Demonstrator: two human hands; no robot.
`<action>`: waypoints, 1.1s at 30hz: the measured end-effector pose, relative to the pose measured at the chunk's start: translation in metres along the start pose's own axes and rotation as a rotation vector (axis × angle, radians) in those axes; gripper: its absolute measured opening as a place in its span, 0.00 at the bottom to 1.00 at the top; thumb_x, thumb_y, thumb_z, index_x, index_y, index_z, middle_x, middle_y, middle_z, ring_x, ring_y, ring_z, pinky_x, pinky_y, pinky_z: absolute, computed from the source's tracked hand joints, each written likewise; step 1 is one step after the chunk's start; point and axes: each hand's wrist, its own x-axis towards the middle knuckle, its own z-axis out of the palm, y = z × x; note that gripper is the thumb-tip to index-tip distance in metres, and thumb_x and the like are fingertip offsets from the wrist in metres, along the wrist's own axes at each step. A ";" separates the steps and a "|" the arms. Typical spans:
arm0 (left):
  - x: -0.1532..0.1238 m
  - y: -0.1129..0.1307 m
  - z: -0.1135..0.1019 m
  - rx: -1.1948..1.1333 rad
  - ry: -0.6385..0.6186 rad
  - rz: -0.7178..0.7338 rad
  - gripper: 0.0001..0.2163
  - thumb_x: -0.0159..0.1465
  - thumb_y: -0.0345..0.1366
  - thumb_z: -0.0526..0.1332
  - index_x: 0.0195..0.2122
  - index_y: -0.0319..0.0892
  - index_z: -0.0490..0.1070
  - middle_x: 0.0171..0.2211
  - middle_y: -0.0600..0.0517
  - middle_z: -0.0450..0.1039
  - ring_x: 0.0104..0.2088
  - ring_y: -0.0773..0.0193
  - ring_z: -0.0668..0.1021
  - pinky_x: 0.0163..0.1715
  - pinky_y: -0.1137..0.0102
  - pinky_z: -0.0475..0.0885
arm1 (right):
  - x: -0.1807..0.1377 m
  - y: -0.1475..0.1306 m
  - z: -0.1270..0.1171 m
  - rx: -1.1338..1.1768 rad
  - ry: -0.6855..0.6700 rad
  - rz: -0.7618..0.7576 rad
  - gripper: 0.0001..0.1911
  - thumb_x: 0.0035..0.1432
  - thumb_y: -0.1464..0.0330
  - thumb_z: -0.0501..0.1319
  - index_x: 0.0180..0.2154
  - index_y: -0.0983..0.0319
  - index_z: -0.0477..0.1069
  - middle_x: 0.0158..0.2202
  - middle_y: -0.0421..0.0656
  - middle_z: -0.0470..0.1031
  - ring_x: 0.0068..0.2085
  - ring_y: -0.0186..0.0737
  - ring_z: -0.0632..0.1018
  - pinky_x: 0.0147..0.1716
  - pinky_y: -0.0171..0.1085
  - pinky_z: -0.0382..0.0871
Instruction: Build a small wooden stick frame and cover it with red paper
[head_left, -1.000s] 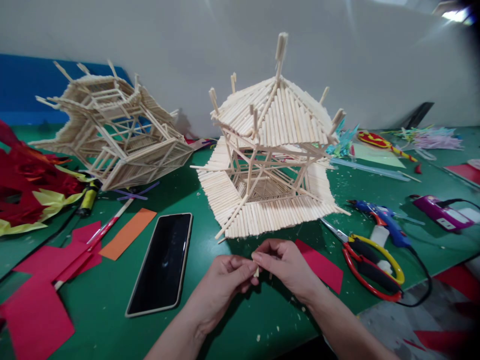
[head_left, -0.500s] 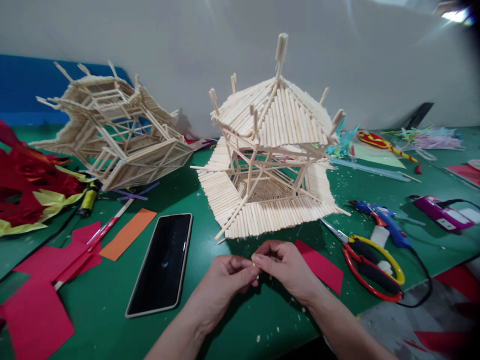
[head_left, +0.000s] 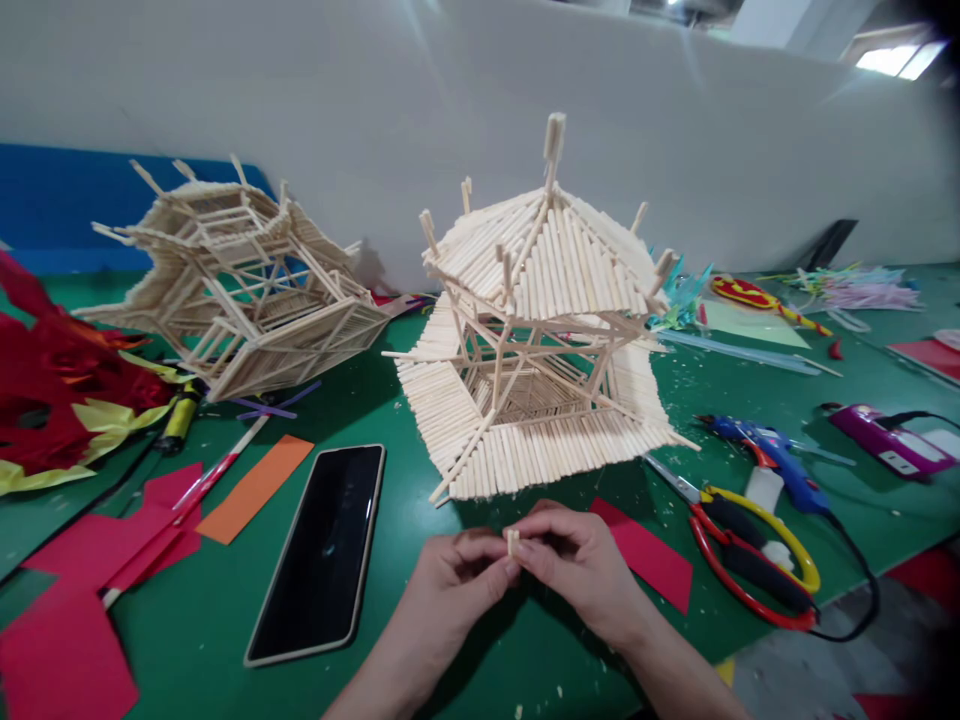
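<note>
My left hand (head_left: 456, 583) and my right hand (head_left: 577, 560) meet low in the middle of the view, both pinched on a short bundle of wooden sticks (head_left: 513, 541) whose end stands up between the fingertips. Just beyond the hands stands a pavilion model of wooden sticks (head_left: 536, 330) with a sloped roof and a wide lower skirt. A second stick model (head_left: 240, 275) lies tilted at the left.
A black phone (head_left: 321, 552) lies left of my hands on the green table (head_left: 187, 620). Red and orange paper pieces (head_left: 255, 487) lie at the left. Red-and-yellow scissors (head_left: 739, 545), a blue glue gun (head_left: 772, 455) and a purple device (head_left: 885, 440) sit at the right.
The view has tilted, so everything sits lower in the picture. My fingers have shifted on the stick bundle, and its end now stands up between the fingertips.
</note>
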 end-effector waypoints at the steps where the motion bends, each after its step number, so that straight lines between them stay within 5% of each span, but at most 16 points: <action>1: 0.000 0.000 0.000 0.000 0.004 -0.010 0.03 0.48 0.32 0.64 0.25 0.40 0.77 0.19 0.54 0.71 0.22 0.69 0.66 0.23 0.75 0.58 | 0.000 0.000 0.000 -0.006 0.004 -0.001 0.06 0.47 0.66 0.61 0.30 0.61 0.74 0.24 0.39 0.66 0.25 0.32 0.68 0.24 0.32 0.61; 18: 0.001 -0.003 0.003 0.146 0.018 -0.060 0.07 0.51 0.35 0.61 0.24 0.37 0.74 0.19 0.53 0.69 0.22 0.67 0.67 0.23 0.73 0.60 | 0.011 -0.010 -0.001 -0.305 0.007 0.048 0.07 0.49 0.68 0.57 0.22 0.63 0.65 0.16 0.34 0.59 0.19 0.29 0.62 0.17 0.29 0.55; 25: -0.004 -0.001 -0.005 0.784 0.307 0.472 0.05 0.55 0.31 0.56 0.28 0.40 0.71 0.27 0.49 0.71 0.29 0.61 0.71 0.30 0.69 0.65 | 0.021 -0.004 -0.010 -0.640 0.060 -0.045 0.06 0.49 0.69 0.56 0.22 0.62 0.67 0.20 0.38 0.66 0.24 0.33 0.66 0.22 0.32 0.57; 33: -0.010 -0.027 -0.006 1.581 -0.116 0.781 0.14 0.59 0.25 0.49 0.44 0.37 0.66 0.40 0.44 0.71 0.41 0.55 0.69 0.41 0.59 0.61 | 0.023 0.008 -0.007 -0.935 0.013 -0.194 0.06 0.49 0.72 0.56 0.22 0.62 0.66 0.23 0.39 0.66 0.29 0.35 0.67 0.29 0.33 0.57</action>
